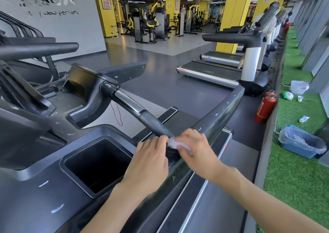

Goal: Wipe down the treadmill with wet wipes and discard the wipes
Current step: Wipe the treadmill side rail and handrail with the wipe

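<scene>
Gym floor beyond the near machine

A red fire extinguisher [265,106] stands at the edge of the dark floor, beside a strip of green artificial turf [295,175]. On the turf sit a clear plastic bag [299,87], a small white cup [300,98] and a tube [303,119]. Yellow pillars [236,10] rise behind, weight machines [149,26] fill the far hall, and a grey wall [53,18] carries black lettering.

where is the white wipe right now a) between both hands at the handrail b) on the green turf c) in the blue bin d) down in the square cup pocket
a, the wipe sits bunched between the left hand and right hand, where the inner bar meets the handrail.
</scene>
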The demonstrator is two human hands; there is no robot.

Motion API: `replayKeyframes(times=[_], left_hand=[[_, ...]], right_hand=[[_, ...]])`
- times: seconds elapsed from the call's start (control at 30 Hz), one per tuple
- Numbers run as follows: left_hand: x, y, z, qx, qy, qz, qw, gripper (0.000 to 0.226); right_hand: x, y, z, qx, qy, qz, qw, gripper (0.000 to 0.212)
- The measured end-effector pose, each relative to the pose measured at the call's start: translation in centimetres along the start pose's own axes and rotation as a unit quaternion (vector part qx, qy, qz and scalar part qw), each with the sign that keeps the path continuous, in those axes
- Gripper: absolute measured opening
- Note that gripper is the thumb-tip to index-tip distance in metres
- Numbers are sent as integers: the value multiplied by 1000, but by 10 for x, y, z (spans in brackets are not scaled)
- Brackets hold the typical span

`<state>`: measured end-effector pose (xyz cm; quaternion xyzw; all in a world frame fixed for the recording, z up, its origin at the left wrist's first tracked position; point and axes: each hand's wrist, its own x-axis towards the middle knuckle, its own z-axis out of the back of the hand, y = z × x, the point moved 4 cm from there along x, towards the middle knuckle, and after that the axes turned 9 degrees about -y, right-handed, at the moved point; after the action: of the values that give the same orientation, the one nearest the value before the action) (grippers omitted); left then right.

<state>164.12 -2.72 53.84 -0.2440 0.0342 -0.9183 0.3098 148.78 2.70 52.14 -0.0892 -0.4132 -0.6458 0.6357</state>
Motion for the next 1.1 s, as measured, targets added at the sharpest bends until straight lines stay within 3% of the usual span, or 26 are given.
replayKeyframes(times=[0.07, 0.23, 0.4, 0.6, 0.8, 0.93, 1.1], left_hand=[[-1, -2, 1, -6, -4, -2, 1000, 36], [-2, -2, 0, 3, -7, -11, 1000, 40], [-3, -1, -3, 13, 0, -15, 1000, 42], [-2, -1, -3, 25, 8, -11, 1000, 37], [0, -4, -2, 29, 13, -14, 999, 43], [6, -6, -5, 19, 13, -22, 999, 43], [17, -15, -15, -4, 16, -34, 999, 37]], right_hand=[[-8, 7, -9, -29, -4, 33, 999, 28], [-14, -5, -16, -20, 43, 4, 999, 43], [-10, -16, -12, -51, 48, 43, 997, 41], [-7, -38, -10, -13, 1, -65, 998, 40], [-27, -10, -18, 32, 6, -3, 999, 43], [-22, -26, -17, -5, 40, 19, 999, 62], [-17, -32, -12, -52, 43, 75, 995, 68]])
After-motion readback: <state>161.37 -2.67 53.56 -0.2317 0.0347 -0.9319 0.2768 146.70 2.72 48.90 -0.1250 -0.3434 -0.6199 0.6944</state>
